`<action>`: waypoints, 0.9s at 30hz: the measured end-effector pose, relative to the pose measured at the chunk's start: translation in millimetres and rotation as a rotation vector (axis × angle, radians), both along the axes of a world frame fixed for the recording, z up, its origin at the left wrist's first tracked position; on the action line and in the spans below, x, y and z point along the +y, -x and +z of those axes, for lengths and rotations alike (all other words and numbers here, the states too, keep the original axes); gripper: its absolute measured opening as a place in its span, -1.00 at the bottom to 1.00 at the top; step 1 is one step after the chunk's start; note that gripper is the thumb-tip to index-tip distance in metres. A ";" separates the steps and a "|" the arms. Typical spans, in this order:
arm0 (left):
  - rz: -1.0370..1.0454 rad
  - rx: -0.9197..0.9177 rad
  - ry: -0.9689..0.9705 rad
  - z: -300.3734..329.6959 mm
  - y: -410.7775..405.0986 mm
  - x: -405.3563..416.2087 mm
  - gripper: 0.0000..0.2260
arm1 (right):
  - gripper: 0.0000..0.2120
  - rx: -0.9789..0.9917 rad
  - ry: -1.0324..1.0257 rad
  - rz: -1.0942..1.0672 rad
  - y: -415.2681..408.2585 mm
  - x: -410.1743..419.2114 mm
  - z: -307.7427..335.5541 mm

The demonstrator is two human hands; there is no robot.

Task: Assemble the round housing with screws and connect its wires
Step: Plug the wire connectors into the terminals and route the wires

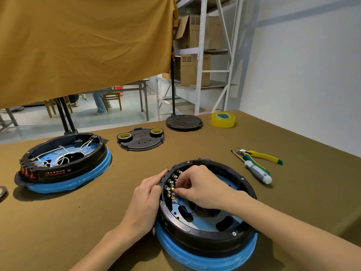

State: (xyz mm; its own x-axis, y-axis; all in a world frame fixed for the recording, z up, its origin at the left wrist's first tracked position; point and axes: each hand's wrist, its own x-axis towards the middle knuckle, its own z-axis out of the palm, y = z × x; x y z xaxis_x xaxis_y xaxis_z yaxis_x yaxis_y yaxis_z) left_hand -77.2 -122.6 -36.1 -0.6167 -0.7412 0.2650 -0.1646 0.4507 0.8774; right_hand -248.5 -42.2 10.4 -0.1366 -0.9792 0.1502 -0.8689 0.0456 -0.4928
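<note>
The round housing (205, 218) sits open side up on the table (109, 208) right before me, and my left hand (145, 200) presses straight fingers against its rim at nine o'clock so it cannot slide. My right hand (203, 187) reaches inside, fingertips pinched on a brass terminal (173, 189) of the blue wire (185, 209), to seat it on the switch block there. The screwdriver (256, 170) waits at two o'clock.

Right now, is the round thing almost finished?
Not yet. The near housing sits open. The left hand steadies its rim while the right hand pinches a blue wire at the brass terminals. The flat cover and the screwdriver lie untouched, so closing and screwing remain.
</note>
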 end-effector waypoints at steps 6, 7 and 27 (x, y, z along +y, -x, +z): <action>-0.005 0.002 0.016 -0.2 -0.7 0.6 -0.46 | -0.86 -0.046 0.012 0.014 0.6 0.1 -0.8; -0.001 0.002 0.018 -0.3 -0.7 0.9 -0.47 | -0.86 -0.046 0.009 0.016 0.7 0.0 -0.8; -0.001 0.008 -0.029 1.8 -0.2 7.6 -0.41 | -0.82 0.096 0.001 -0.066 -18.2 -3.5 -0.8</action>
State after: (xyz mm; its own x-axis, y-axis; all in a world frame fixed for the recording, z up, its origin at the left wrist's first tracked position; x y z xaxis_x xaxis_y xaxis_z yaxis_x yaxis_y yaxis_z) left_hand -77.0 -115.0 -34.3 -0.6151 -0.7483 0.2483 -0.1571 0.4249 0.8915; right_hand -230.3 -45.7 9.6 -0.1853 -0.9685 0.1664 -0.9074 0.1037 -0.4072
